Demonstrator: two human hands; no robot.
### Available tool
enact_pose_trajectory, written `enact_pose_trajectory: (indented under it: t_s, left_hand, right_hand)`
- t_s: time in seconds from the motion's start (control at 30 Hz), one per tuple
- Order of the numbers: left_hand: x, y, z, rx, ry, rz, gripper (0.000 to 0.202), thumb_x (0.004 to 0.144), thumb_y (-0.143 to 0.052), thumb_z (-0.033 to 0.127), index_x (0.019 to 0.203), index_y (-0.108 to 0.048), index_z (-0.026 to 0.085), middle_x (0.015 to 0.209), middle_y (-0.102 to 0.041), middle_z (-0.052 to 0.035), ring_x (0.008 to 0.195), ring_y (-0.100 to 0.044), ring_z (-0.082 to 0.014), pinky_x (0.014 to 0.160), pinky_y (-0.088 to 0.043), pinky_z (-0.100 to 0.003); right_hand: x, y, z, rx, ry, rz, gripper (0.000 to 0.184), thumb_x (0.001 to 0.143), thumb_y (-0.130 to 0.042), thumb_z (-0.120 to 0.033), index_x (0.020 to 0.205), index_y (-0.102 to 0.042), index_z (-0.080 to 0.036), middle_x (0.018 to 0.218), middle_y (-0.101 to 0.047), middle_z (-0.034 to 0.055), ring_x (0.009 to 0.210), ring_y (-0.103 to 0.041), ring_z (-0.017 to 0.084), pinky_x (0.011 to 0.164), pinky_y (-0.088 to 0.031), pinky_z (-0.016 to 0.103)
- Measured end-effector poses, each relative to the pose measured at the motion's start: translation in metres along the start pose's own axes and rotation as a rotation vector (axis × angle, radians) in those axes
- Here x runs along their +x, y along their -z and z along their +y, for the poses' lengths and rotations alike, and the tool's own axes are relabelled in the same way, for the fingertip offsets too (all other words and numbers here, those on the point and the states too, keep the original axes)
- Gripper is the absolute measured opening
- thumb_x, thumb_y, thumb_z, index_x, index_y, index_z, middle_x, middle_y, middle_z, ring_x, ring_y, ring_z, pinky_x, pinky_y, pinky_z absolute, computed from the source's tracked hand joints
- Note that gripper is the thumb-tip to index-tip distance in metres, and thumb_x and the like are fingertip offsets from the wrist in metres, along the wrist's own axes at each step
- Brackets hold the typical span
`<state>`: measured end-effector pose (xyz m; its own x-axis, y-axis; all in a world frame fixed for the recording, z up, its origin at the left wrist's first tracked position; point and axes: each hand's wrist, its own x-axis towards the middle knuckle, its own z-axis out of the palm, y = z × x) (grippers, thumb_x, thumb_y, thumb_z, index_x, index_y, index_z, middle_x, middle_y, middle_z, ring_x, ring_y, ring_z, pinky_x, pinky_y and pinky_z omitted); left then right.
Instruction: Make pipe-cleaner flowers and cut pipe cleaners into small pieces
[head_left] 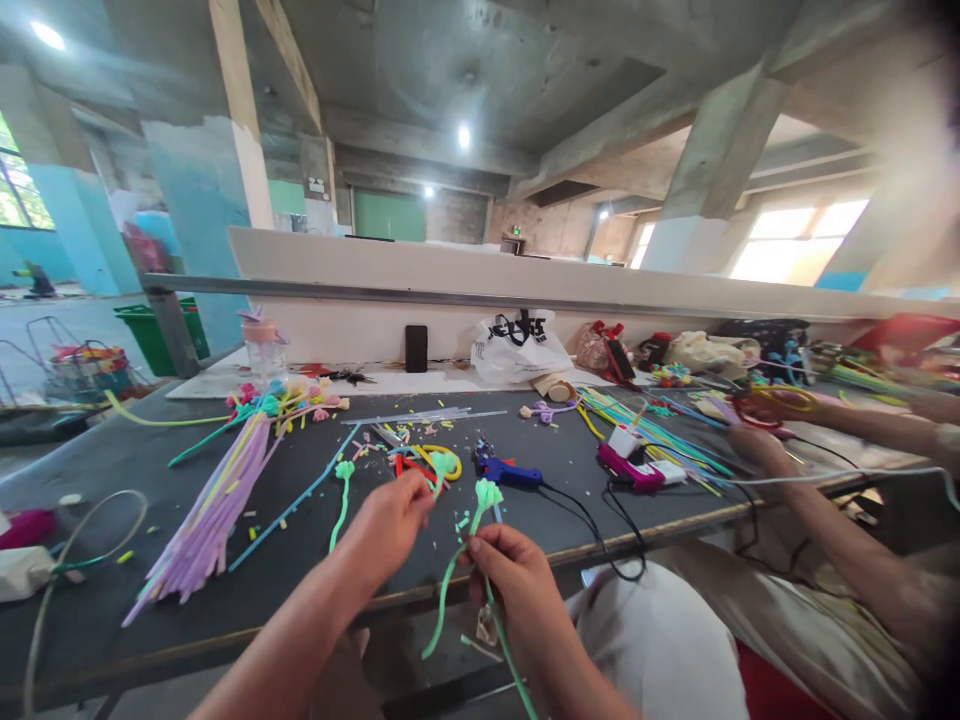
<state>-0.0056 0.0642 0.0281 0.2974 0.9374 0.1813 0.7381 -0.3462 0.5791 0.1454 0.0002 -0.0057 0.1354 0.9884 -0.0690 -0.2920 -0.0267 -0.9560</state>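
My left hand [396, 522] is closed, its fingertips pinched on the stem of a green pipe-cleaner flower [444, 463] above the table. My right hand [517, 572] is closed on another green pipe-cleaner flower [488, 494], its head upright over the fingertips. Two green stems hang below that hand, one curving left and one running down toward me. A third green flower [344, 470] lies on the table left of my left hand. Just beyond my hands are a tool with red and yellow handles, partly hidden, and a blue glue gun [514, 471].
A bundle of lilac pipe cleaners [214, 510] lies at left. A magenta glue gun [630, 468] and its cord lie at right. A phone [416, 349] and a white bag [521, 348] stand at the back. A co-worker's arm [817, 510] reaches in at right.
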Motion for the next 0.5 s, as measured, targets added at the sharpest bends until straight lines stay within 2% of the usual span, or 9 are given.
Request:
enact_pose_trajectory:
  t_s: [0.07,0.17,0.37,0.5]
  left_hand:
    - [-0.023,0.002,0.008,-0.28,-0.129,-0.008,0.015,0.08,-0.045,0.024,0.072,-0.055,0.02,0.063,-0.058,0.0019,0.06,-0.052,-0.0117,0.056,-0.037,-0.019]
    - [-0.042,0.0,0.01,-0.474,-0.202,-0.001,0.015,0.08,-0.046,0.023,0.074,-0.059,0.02,0.068,-0.059,0.0008,0.065,-0.052,-0.0124,0.059,-0.038,-0.019]
    - [-0.049,-0.006,0.001,-0.407,-0.326,0.019,0.019,0.082,-0.043,0.017,0.088,-0.06,0.022,0.082,-0.063,0.0005,0.075,-0.055,-0.0123,0.07,-0.039,-0.021]
    - [-0.05,-0.006,-0.001,-0.342,-0.259,0.032,0.016,0.081,-0.043,0.017,0.08,-0.059,0.021,0.073,-0.061,0.0016,0.067,-0.053,-0.0118,0.063,-0.037,-0.021]
  right_hand:
    - [0.0,-0.005,-0.004,-0.028,0.002,-0.039,0.019,0.067,-0.065,-0.03,0.062,-0.055,-0.015,0.052,-0.057,-0.0021,0.034,-0.042,0.005,0.036,-0.027,0.018]
    - [0.004,-0.013,-0.007,-0.068,0.024,-0.097,0.018,0.07,-0.063,-0.029,0.062,-0.056,-0.014,0.05,-0.054,-0.0037,0.035,-0.041,0.005,0.037,-0.028,0.017]
    - [0.012,-0.019,-0.01,-0.123,0.049,-0.184,0.013,0.069,-0.059,-0.021,0.059,-0.053,-0.014,0.044,-0.046,-0.0068,0.035,-0.037,0.004,0.037,-0.026,0.017]
    - [0.008,-0.021,-0.013,-0.142,0.012,-0.211,0.008,0.067,-0.057,-0.018,0.06,-0.054,-0.014,0.046,-0.049,-0.0054,0.037,-0.04,0.005,0.039,-0.028,0.017]
